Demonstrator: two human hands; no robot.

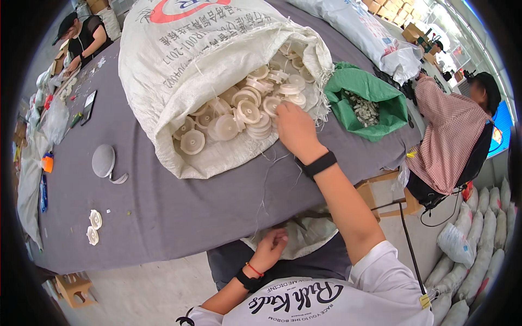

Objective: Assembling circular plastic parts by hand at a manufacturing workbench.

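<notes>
A large white woven sack [163, 65] lies on its side on the table, its mouth toward me. Many translucent white plastic spool-like discs [248, 112] are heaped in the opening. At the right part of the heap, my right hand [296, 129] has its fingers closed at a pale plastic disc [271, 105], whose edge the fingertips partly hide. Below the table's front edge, my left hand [271, 248] is curled over a whitish sack [310, 237] at my lap. Whether anything is inside those curled fingers is hidden.
A green sack [363, 127] holding small greyish pieces stands right of the white one. On the grey tablecloth [163, 228] lie a grey round case [103, 161], two white plastic discs [94, 227] and a phone [88, 107]. Other people sit at far left and right; filled sacks [478, 239] are stacked at right.
</notes>
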